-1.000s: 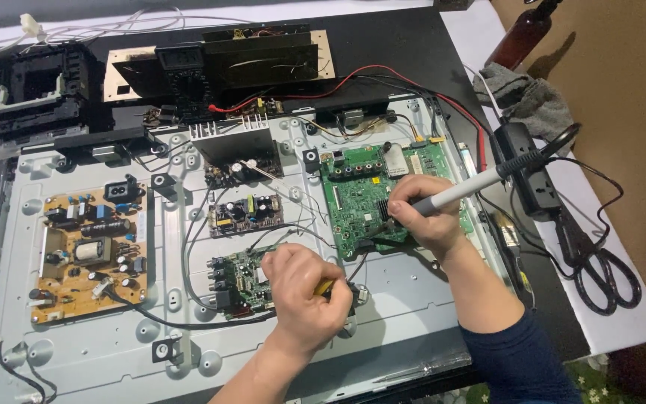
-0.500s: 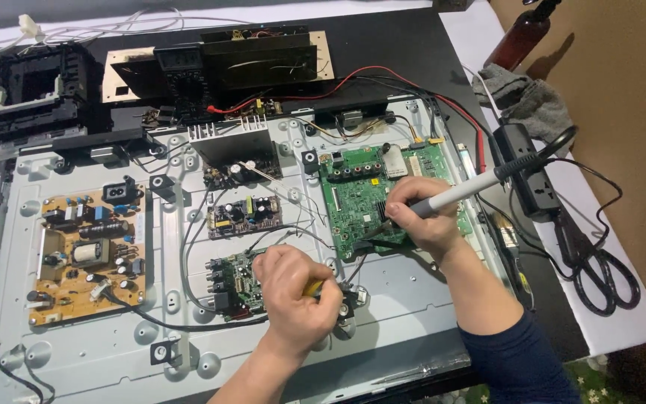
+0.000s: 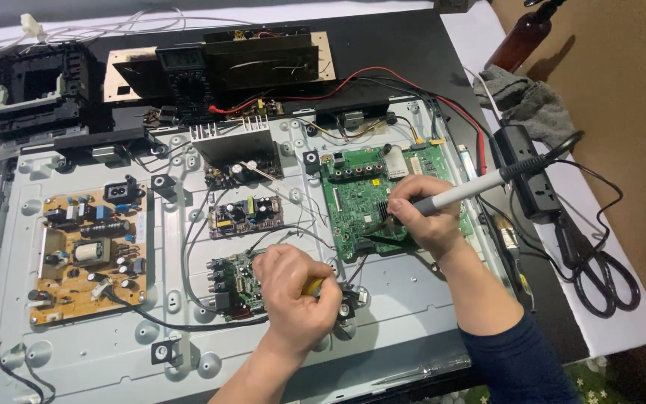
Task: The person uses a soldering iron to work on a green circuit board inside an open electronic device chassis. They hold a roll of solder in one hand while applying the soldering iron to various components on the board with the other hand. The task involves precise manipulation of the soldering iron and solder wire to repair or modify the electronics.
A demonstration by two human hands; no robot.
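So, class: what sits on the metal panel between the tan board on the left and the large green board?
In the head view, two small boards lie between the tan board and the green board: one above another.

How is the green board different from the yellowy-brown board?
The green board lies under the right hand, which holds a grey soldering iron over it; the yellowy-brown board sits far left, untouched. The green board's parts look mostly flat and small; the yellowy-brown board carries chunky upright parts. Both are mounted on the grey metal panel.

Both forearms reach in from below, left hand [image 3: 293, 292] curled into a fist, right hand [image 3: 422, 213] closed in a pen-like grip.
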